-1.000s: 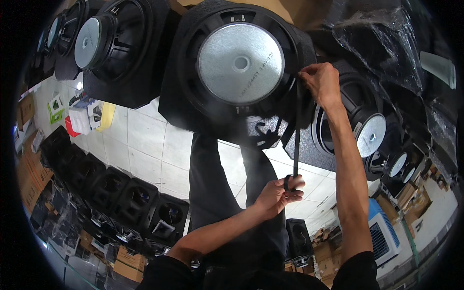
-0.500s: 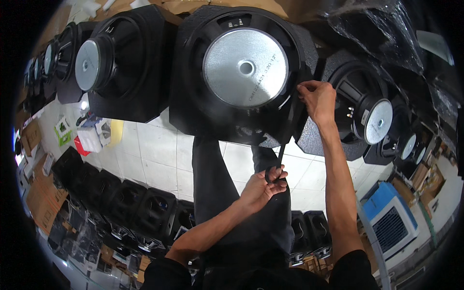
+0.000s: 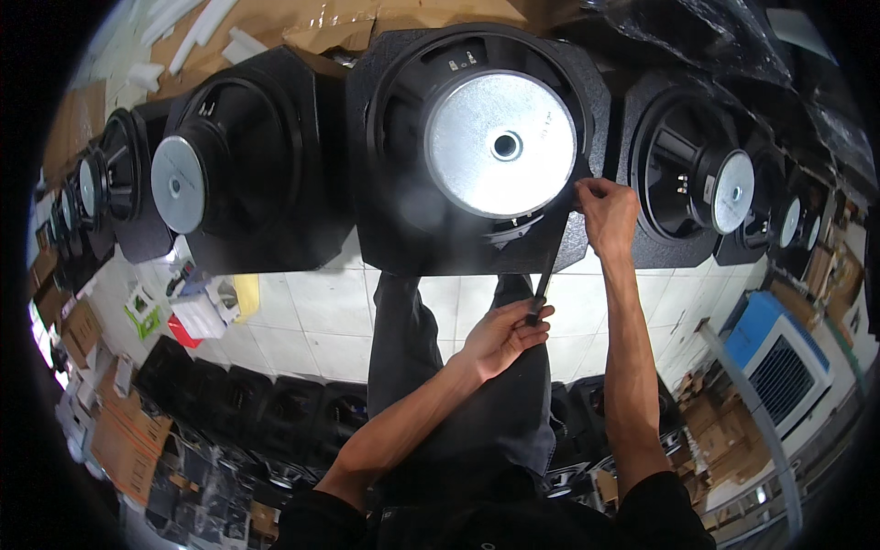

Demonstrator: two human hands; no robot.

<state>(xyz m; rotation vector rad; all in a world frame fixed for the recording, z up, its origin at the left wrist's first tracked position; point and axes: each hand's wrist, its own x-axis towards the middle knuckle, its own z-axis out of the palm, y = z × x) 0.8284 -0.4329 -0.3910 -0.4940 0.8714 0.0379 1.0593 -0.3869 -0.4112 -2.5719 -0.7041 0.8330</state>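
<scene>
A large loudspeaker driver [image 3: 458, 160] with a round silver magnet lies magnet-up on a black panel with cut corners in front of me. A narrow black strip [image 3: 551, 264] runs from the driver's right rim down toward my body. My right hand [image 3: 609, 216] pinches the strip at that rim, thumb and fingers pressed together. Lower down, my left hand [image 3: 504, 339] holds the strip's other end, a small dark roll or loop, between thumb and fingers. Its outer fingers are half curled. Part of the strip along the rim is hidden against the black frame.
More drivers on black panels stand in the row, one to the left [image 3: 252, 174] and one to the right [image 3: 683, 174]. Black speaker cabinets [image 3: 293, 412] line the floor behind me. A blue and white air cooler [image 3: 779, 357] stands at the right, beside a metal rail [image 3: 752, 403].
My view has shifted, so the driver appears further right. The strip still runs between my hands; the loop at my left hand looks smaller and tighter. My right hand stays at the rim.
</scene>
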